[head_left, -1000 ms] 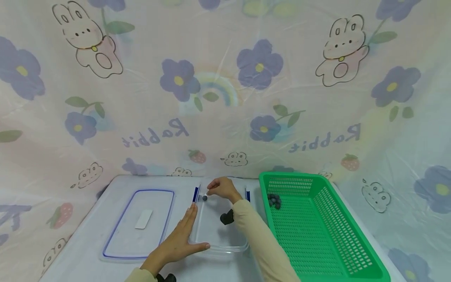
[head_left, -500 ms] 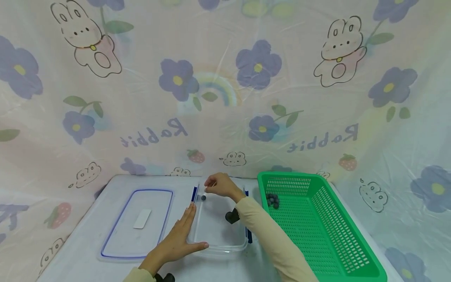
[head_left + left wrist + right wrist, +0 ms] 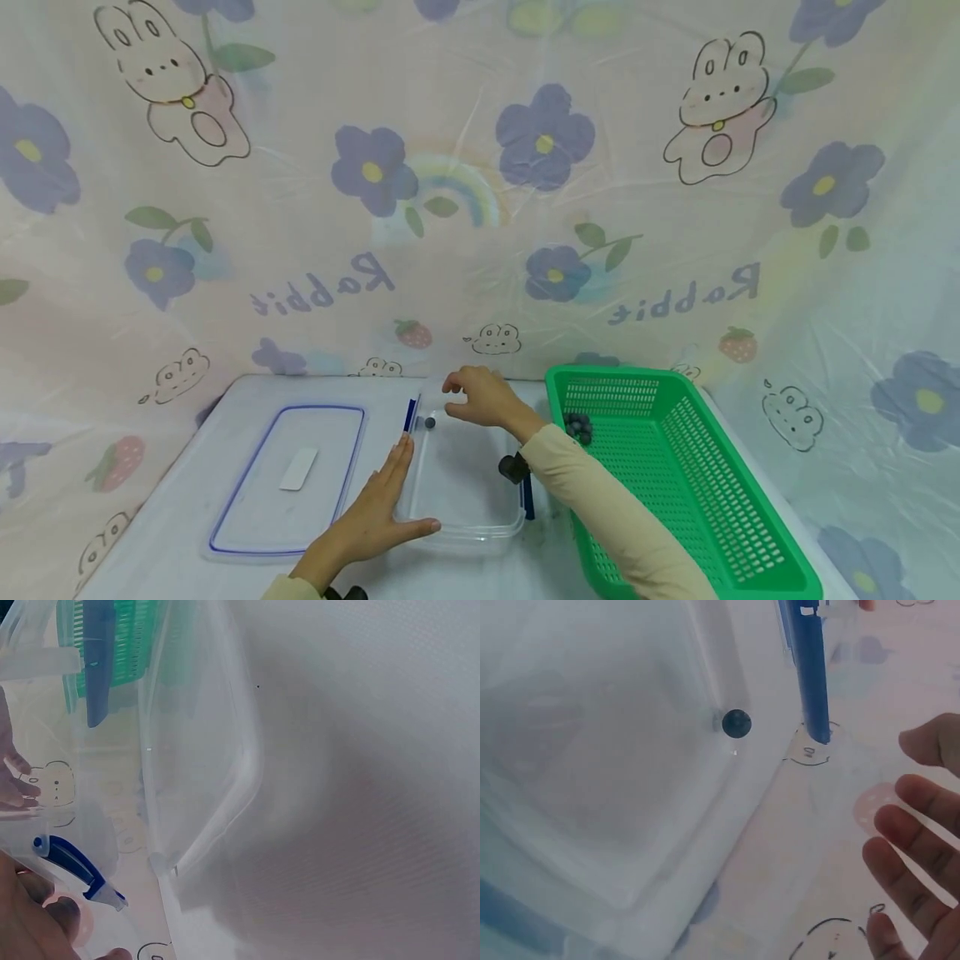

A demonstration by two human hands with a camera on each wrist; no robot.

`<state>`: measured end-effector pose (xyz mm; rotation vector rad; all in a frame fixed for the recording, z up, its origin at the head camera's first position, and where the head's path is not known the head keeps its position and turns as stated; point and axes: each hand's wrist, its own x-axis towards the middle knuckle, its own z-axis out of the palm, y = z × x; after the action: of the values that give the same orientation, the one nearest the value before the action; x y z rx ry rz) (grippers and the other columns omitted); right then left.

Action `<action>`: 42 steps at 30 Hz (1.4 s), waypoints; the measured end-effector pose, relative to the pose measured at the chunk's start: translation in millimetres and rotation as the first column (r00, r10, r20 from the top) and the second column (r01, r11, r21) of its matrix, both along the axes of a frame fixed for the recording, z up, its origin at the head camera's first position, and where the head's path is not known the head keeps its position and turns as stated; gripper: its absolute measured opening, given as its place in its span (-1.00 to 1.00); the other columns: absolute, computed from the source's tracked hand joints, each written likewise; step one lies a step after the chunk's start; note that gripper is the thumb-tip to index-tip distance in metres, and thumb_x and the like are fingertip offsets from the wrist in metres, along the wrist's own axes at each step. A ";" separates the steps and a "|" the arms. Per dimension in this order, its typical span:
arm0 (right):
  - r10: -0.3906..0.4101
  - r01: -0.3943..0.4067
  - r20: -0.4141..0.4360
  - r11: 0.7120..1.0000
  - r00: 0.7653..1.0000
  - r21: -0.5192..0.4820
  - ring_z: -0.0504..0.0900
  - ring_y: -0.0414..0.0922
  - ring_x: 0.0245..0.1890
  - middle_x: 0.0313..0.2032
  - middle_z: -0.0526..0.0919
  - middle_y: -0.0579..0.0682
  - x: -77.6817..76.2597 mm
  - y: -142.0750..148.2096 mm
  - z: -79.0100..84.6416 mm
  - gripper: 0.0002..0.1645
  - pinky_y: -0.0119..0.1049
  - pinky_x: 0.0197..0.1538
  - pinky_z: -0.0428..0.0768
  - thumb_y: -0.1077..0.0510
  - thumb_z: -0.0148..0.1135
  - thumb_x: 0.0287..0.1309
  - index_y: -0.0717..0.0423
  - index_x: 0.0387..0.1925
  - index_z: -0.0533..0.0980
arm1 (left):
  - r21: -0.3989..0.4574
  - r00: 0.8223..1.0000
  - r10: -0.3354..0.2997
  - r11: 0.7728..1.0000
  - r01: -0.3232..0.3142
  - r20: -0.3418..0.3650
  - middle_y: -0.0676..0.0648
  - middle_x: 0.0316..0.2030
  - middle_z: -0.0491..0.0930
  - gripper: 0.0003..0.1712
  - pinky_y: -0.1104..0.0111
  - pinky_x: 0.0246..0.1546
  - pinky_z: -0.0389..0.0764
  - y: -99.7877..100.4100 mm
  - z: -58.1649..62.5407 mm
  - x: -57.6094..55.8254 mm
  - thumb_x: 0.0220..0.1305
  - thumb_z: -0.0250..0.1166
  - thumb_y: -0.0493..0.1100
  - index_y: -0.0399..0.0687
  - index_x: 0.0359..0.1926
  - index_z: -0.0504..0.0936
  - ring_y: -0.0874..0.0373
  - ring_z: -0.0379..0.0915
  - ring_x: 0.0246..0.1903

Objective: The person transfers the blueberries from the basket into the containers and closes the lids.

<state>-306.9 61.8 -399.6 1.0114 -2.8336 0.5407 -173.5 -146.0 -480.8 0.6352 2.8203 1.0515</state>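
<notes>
Parting: right hand (image 3: 487,400), fingers (image 3: 909,874) earlier pinched | berry (image 3: 430,423) unmoved in container (image 3: 468,471)

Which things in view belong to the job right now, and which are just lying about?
Likely in the job:
clear container, left hand at its side
single dark berry inside it
green basket
dark berries in the basket
blue-rimmed lid

Probably just about:
white rectangle at the lid
printed backdrop behind

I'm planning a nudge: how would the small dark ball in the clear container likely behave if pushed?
The small dark ball looks round, so it would probably roll. It's much smaller than the clear container, so likely light. The container's nearby wall may stop it.
</notes>
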 end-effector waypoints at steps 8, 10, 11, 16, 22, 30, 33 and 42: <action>-0.022 0.033 -0.103 0.994 0.994 0.103 0.54 -0.10 -0.09 -0.11 0.61 -0.12 14.4 11.3 9.9 -0.68 0.00 -0.03 0.46 -0.04 0.30 0.15 -0.06 -0.07 0.63 | 0.005 1.000 -0.010 1.000 0.010 -0.008 -0.18 0.51 -0.36 0.35 -0.32 0.25 -0.11 -1.0 1.0 1.7 0.08 0.37 0.32 -0.14 0.53 -0.32 -0.21 -0.35 0.44; -0.017 0.030 -0.119 0.994 0.993 0.106 0.54 -0.11 -0.08 -0.10 0.61 -0.12 17.9 16.4 13.5 -0.68 0.01 -0.03 0.47 -0.05 0.30 0.16 -0.07 -0.07 0.63 | 0.007 1.000 -0.011 1.000 0.011 -0.009 -0.18 0.51 -0.36 0.35 -0.32 0.24 -0.10 -0.6 0.6 1.8 0.08 0.37 0.32 -0.14 0.53 -0.33 -0.21 -0.35 0.44; -0.012 0.024 -0.122 0.995 0.992 0.099 0.54 -0.10 -0.09 -0.11 0.60 -0.12 19.5 19.3 15.2 -0.68 0.01 -0.04 0.47 -0.05 0.30 0.16 -0.06 -0.07 0.63 | 0.009 1.000 -0.009 1.000 0.009 -0.003 -0.18 0.51 -0.37 0.36 -0.32 0.25 -0.11 -0.4 0.4 2.0 0.08 0.37 0.32 -0.13 0.53 -0.33 -0.21 -0.36 0.45; 0.001 0.007 -0.154 0.999 0.988 0.053 0.56 -0.08 -0.12 -0.15 0.60 -0.10 26.4 35.1 25.4 -0.69 0.04 -0.07 0.48 0.00 0.33 0.15 -0.02 -0.07 0.62 | 0.003 1.000 0.005 1.000 -0.005 0.018 -0.15 0.51 -0.38 0.36 -0.30 0.26 -0.13 0.4 -1.5 1.7 0.07 0.36 0.34 -0.09 0.53 -0.34 -0.18 -0.38 0.45; 0.002 0.006 -0.189 0.999 0.982 0.038 0.57 -0.10 -0.10 -0.14 0.61 -0.10 33.3 56.2 38.0 -0.67 0.08 -0.06 0.50 0.01 0.35 0.15 -0.01 -0.05 0.62 | 0.010 1.000 -0.003 1.000 0.003 0.007 -0.18 0.51 -0.37 0.36 -0.33 0.24 -0.14 0.8 -1.5 1.6 0.08 0.37 0.32 -0.10 0.53 -0.35 -0.21 -0.37 0.45; -0.003 0.001 -0.220 1.000 0.975 -0.011 0.60 -0.08 -0.14 -0.13 0.62 -0.07 38.5 83.5 50.0 -0.66 -0.08 -0.11 0.57 0.03 0.36 0.15 0.04 -0.05 0.61 | 0.018 1.000 -0.022 1.000 0.022 -0.006 -0.21 0.50 -0.37 0.34 -0.29 0.27 -0.13 0.7 0.9 1.3 0.11 0.36 0.29 -0.18 0.52 -0.34 -0.22 -0.39 0.44; -0.023 0.013 -0.218 0.999 0.976 -0.047 0.59 -0.08 -0.14 -0.14 0.61 -0.07 39.8 95.8 52.6 -0.65 -0.11 -0.11 0.58 0.05 0.38 0.13 0.05 -0.05 0.61 | 0.018 1.000 -0.029 0.999 0.029 -0.005 -0.21 0.50 -0.39 0.34 -0.27 0.28 -0.14 1.0 0.8 0.6 0.12 0.36 0.29 -0.16 0.52 -0.35 -0.20 -0.41 0.45; -0.108 0.087 -0.094 0.976 0.990 -0.202 0.55 0.03 -0.05 -0.05 0.61 0.03 37.9 136.2 58.4 -0.63 -0.02 -0.02 0.54 0.12 0.37 0.16 0.13 0.00 0.58 | 0.013 1.000 -0.021 1.000 0.021 0.003 -0.19 0.51 -0.39 0.34 -0.25 0.29 -0.13 0.4 -1.1 -0.3 0.11 0.35 0.30 -0.12 0.53 -0.36 -0.19 -0.39 0.45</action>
<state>-269.0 198.0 -341.2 0.8352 -2.6576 0.7197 -173.8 -145.6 -481.9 0.6626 2.8001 1.0668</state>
